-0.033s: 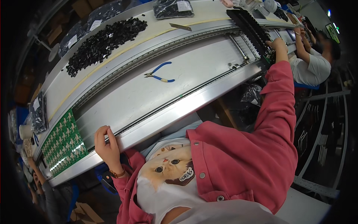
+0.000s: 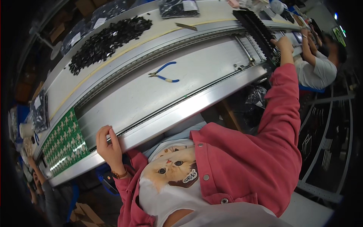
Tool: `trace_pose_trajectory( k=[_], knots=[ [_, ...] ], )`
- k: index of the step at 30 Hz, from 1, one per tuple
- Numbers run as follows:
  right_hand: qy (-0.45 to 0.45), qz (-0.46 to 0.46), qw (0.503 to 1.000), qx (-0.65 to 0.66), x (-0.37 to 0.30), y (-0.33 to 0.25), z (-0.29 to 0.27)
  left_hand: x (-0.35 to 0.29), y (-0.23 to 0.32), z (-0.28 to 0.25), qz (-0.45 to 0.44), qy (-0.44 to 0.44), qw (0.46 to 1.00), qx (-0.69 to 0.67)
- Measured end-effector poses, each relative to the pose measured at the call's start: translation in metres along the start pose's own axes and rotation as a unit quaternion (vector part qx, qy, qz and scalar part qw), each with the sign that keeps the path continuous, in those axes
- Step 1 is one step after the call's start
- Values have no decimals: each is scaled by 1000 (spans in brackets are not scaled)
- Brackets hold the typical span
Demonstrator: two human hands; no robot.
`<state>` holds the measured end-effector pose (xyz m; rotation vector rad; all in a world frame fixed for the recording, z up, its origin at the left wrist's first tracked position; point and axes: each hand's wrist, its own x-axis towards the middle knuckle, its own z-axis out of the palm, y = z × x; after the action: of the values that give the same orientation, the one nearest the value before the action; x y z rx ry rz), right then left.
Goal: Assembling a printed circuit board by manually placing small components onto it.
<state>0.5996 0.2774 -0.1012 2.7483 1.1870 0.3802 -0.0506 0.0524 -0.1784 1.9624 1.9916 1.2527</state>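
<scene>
Rack (image 2: 255, 31), long and black, near end by right fingers (image 2: 277, 42), grip hard to tell, left fingers (image 2: 101, 139) loosely parted.

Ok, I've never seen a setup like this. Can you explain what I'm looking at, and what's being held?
There's no robot: these are a person's two bare hands, seen from the left of two fisheye cameras worn on the head, looking down. That lens bends the straight edges.

The long metal rail borders a pale surface, where blue-handled cutters lie. A green circuit-board panel sits at the left end; beyond the far rail is a pile of small black parts.

The left hand is at the near rail, loosely bent, with no object visible in it. The right hand is at the near end of a black slotted rack; whether it grips anything is unclear.
</scene>
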Motion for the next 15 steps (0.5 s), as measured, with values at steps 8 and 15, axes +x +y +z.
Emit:
trace_pose_trajectory(
  k=[8, 15],
  knots=[
    [-168, -349, 839, 383, -352, -235, -124, -29, -109, -65, 34, 19, 998, -49],
    [-568, -588, 424, 391, -674, -446, -135, -68, -216, -174, 43, 80, 991, -94]
  ],
)
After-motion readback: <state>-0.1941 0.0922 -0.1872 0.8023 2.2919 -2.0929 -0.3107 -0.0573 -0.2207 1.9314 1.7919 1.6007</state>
